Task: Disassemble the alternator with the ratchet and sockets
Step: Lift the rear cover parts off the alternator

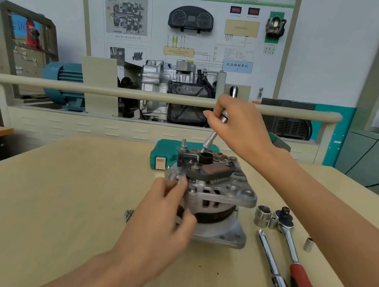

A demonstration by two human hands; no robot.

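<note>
We see the alternator (211,192) mid-table (61,200), our left hand (163,222) gripping its near left side. Our right hand (237,127) pinches a slim driver (212,136), tilted, tip at the alternator's top. Right of it: ratchet (295,259), extension bar (271,266), sockets (262,215). Green case (159,154) behind.

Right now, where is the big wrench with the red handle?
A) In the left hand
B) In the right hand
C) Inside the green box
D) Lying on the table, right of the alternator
D: the red-handled ratchet lies on the table to the right of the alternator, untouched; the right hand holds a slim silver driver instead.
</note>
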